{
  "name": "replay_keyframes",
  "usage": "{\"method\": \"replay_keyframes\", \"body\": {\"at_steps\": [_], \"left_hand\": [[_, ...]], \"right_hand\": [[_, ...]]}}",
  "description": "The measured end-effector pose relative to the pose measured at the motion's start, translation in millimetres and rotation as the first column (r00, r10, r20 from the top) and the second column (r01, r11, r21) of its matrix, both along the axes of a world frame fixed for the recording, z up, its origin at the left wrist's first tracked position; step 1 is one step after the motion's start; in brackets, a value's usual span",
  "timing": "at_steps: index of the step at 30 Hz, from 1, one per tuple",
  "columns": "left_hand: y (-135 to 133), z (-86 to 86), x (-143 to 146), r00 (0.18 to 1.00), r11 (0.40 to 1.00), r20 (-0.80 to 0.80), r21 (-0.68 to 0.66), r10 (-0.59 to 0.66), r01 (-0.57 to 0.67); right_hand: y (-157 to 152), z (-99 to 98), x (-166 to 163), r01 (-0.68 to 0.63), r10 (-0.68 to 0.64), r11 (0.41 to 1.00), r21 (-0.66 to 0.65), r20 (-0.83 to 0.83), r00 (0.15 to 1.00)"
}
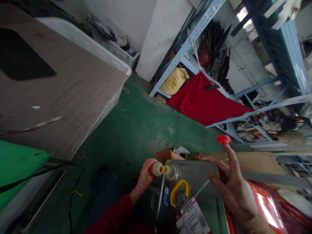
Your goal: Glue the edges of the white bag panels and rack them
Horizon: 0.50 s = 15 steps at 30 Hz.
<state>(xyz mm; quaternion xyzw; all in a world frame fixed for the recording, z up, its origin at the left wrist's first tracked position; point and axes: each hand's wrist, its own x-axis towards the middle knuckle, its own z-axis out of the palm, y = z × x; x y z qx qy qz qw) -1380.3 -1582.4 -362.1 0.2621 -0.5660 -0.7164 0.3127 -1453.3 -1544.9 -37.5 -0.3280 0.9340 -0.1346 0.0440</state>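
Observation:
My left hand [145, 175] is wrapped round a small translucent plastic bottle [157, 168] with an amber tint. The bottle's open mouth meets the pale spout [168, 169] of a rectangular metal can [198, 170]. On the can's top are a yellow carrying handle [174, 195] and a white printed label [192, 218]. My right hand [235, 191] grips the can's far side, with the thumb on its top and some fingers hidden behind its edge. A red cap [223, 139] sits at the tip of its raised index finger. Flow between bottle and spout cannot be made out.
A wooden board [80, 87] lies over a white tub [97, 48] at the left. Green floor [136, 113] runs between it and a blue metal rack [180, 53] with a red cloth [202, 100]. Cardboard [258, 162] and shiny red packaging [265, 204] lie at the right.

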Motion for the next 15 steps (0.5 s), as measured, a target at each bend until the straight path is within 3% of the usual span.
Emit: {"method": "replay_keyframes", "body": {"at_steps": [15], "left_hand": [[-2.7,1.1,-1.2,0.999,0.999,0.028,-0.044,0.031,-0.030]], "right_hand": [[6.9,-3.7,-4.9,-0.020,0.022,0.999,-0.026,0.051,0.998]]}}
